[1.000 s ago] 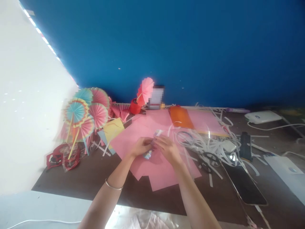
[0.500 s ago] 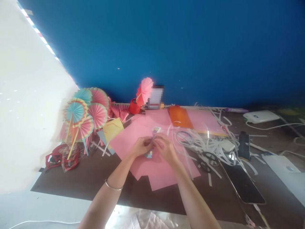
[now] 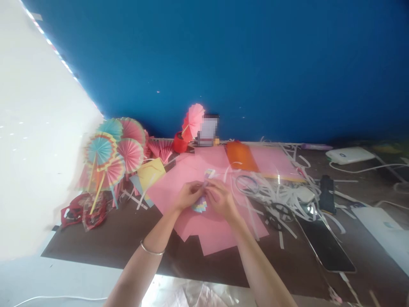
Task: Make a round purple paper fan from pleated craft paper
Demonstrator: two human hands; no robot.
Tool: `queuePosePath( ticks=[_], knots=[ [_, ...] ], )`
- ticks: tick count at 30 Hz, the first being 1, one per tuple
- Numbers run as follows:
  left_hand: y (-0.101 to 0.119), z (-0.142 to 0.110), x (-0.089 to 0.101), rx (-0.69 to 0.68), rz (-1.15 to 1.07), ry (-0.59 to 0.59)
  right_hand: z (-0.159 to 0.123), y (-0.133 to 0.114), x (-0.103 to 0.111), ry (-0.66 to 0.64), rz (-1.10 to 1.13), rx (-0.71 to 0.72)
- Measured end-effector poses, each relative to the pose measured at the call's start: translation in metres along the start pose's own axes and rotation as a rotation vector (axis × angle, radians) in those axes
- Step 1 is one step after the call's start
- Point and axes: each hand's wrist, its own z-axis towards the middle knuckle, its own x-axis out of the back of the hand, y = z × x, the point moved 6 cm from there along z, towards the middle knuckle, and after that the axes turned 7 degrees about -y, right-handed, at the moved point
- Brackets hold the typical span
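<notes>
My left hand (image 3: pixel 191 195) and my right hand (image 3: pixel 220 197) meet over the pink paper sheets (image 3: pixel 191 224). Between their fingertips they pinch a small pleated paper piece (image 3: pixel 200 205) in blue, yellow and white. Its lower end spreads out below my fingers like a small fan; the upper end sticks out above them. Its middle is hidden by my fingers. Both hands are closed on it, and my left wrist wears a bangle.
Finished paper fans (image 3: pixel 101 149) stand at the left, behind red-rimmed glasses (image 3: pixel 84 211). Red tape (image 3: pixel 180 143) holds a pink fan upright. At the right lie white paper strips (image 3: pixel 271 192), scissors (image 3: pixel 281 213), a phone (image 3: pixel 329 247) and a white cabled device (image 3: pixel 349 156).
More of the pleated paper's lower end now shows below my fingers, fanned out wider. Both hands stay in nearly the same place.
</notes>
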Motion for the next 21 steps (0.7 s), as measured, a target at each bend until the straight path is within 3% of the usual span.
queuePosePath(
  ticks=[6,12,21],
  knots=[
    [-0.0102,0.0019,0.0031,0.018,-0.04,0.028,0.0001,-0.0034,-0.002,0.015,-0.04,0.005],
    [-0.0047,0.0015,0.0042,0.018,0.067,0.043,-0.0008,-0.0005,-0.0044,0.045,-0.04,-0.028],
    [-0.0029,0.0014,0.0001,0.008,0.087,-0.024,-0.0018,0.0041,-0.0032,0.107,-0.032,-0.153]
  ],
)
